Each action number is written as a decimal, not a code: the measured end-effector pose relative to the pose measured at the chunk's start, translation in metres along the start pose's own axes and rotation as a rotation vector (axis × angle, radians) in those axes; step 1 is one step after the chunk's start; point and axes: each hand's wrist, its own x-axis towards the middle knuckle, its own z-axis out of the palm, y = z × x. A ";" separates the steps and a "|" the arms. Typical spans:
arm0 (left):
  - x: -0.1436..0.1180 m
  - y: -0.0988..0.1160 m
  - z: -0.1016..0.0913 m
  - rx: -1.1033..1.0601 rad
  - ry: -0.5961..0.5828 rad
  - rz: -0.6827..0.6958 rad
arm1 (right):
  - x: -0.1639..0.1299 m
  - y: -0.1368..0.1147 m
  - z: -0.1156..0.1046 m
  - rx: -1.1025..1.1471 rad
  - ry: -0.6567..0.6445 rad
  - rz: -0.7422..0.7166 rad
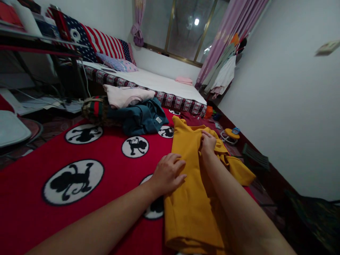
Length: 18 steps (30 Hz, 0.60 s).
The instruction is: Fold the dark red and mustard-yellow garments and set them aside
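A mustard-yellow garment [191,198] is spread lengthwise on the red blanket [111,166], running from about 6 o'clock up toward 12 o'clock in the head view. Its left edge is pressed flat by the left hand [168,174], whose fingers are laid out nearly straight and close together, holding nothing. Toward 1 o'clock, a fold of the cloth near the top is pinched by the right hand [208,141], with the fingers curled narrowly around the fabric. A loose yellow flap [239,170] is bunched at 3 o'clock of the right wrist.

For the fold to come out clean, the left edge is best kept pinned while the pinched part is drawn taut, so that creases are smoothed out rather than trapped. The bunched flap should be flattened first, it seems. At 11 o'clock, well apart, a pile of other clothes [132,109] is heaped before a mattress [159,85].
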 end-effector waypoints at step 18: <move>0.009 -0.010 -0.004 -0.005 0.063 -0.236 | -0.151 -0.034 -0.061 -0.658 -0.295 -0.382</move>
